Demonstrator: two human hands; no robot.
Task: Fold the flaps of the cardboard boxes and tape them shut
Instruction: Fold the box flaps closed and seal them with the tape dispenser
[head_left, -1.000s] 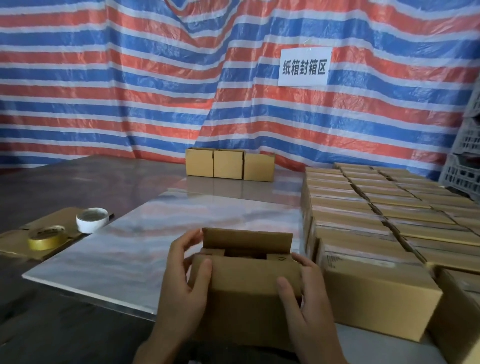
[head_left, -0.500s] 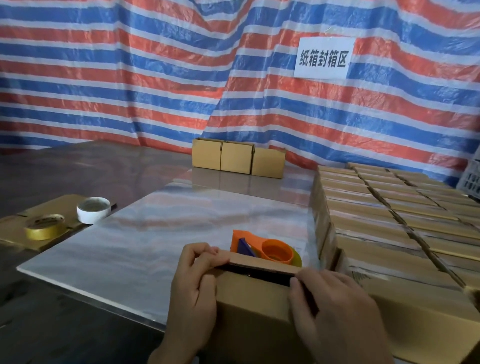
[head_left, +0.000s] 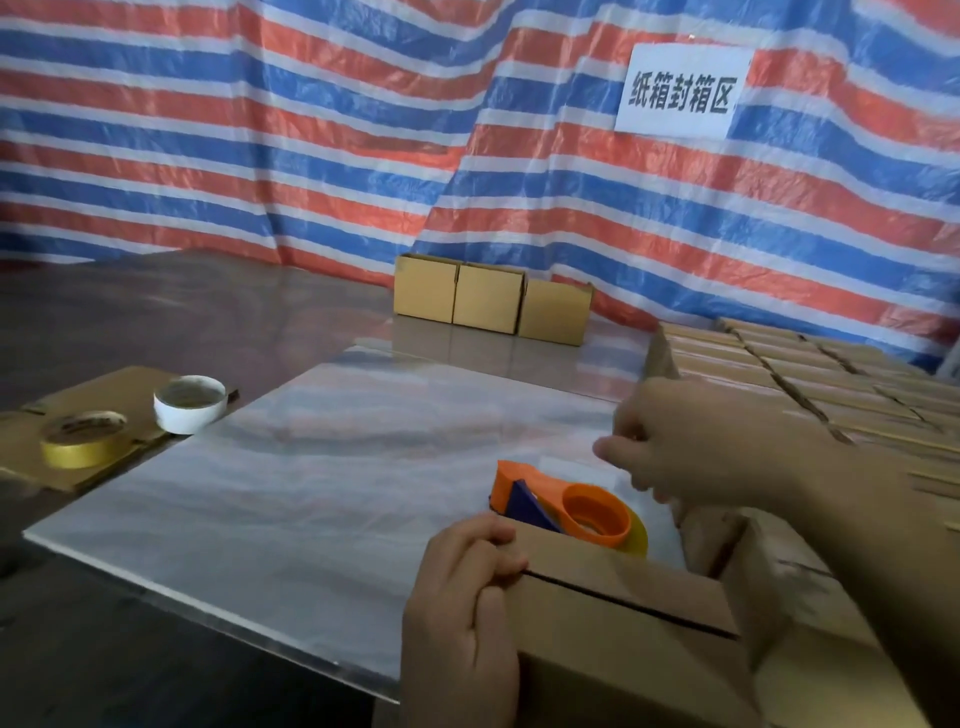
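A brown cardboard box (head_left: 623, 618) lies right in front of me with its two top flaps folded down, a dark seam running between them. My left hand (head_left: 462, 603) grips the box's left end, fingers curled over the flap edges. My right hand (head_left: 696, 447) hovers above the table, off the box, fingers loosely curled and holding nothing. Just behind the box lies an orange tape dispenser (head_left: 566, 506) with a blue blade guard and a yellowish tape roll, below and left of my right hand.
Rows of closed cardboard boxes (head_left: 810, 379) fill the right side. Three small boxes (head_left: 491, 301) stand at the back by the striped tarp. A yellow tape roll (head_left: 83, 439) and a white roll (head_left: 189, 404) lie on flat cardboard at the left. The pale board (head_left: 311, 467) covers the table.
The far flap went down and both flaps now meet. My right hand left the box and rose toward the area above the tape dispenser. My left hand kept holding the box's left end.
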